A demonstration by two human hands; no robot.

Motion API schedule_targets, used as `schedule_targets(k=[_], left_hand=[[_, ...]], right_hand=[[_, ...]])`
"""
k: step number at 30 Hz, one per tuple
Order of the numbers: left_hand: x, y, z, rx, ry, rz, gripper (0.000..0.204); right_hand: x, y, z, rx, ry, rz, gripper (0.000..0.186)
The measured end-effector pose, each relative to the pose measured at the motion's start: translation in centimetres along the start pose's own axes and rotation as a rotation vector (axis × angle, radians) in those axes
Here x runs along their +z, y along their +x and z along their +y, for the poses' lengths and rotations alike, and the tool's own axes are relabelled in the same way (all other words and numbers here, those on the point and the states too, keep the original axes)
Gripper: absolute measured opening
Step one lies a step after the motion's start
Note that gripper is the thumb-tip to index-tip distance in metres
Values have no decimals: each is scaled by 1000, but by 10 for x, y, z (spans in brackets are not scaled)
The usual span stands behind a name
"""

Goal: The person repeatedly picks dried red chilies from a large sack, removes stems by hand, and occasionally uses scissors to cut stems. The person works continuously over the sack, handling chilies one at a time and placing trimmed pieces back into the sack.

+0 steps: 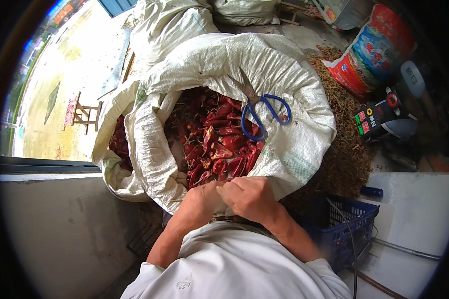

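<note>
My left hand point(200, 203) and my right hand point(250, 198) meet over the near rim of a white woven sack point(297, 79). Both are closed with their fingertips together, and whatever they pinch is hidden. Just beyond them, dried red chili peppers point(223, 144) fill the sack's round mouth, some with stems and a few torn or paler. Scissors with blue handles point(262, 105) lie partly spread on the rolled rim at the far right of the mouth, their blades pointing away and one handle loop hanging over the peppers.
Left of the sack stands another sack point(115, 172) with red peppers. Fuller white sacks point(172, 30) lean behind. Stem scraps point(341, 164) cover the floor at right, near a colourful printed bag point(371, 52), a black-and-grey machine point(386, 117) and a blue plastic crate point(351, 214).
</note>
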State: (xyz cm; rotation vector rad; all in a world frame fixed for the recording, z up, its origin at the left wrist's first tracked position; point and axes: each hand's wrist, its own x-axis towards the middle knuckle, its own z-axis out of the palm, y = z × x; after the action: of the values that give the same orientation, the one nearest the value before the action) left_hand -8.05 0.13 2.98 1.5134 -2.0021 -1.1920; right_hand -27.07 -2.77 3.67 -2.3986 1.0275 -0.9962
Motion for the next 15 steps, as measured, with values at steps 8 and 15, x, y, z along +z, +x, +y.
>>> schedule_targets(k=[8, 15], left_hand=[[-22, 15, -4, 150, -707, -130, 16], [-46, 53, -38, -147, -377, 269, 15]], right_hand=[[21, -2, -9, 832, 1291, 304, 30], [10, -4, 44, 575, 1469, 453, 28]])
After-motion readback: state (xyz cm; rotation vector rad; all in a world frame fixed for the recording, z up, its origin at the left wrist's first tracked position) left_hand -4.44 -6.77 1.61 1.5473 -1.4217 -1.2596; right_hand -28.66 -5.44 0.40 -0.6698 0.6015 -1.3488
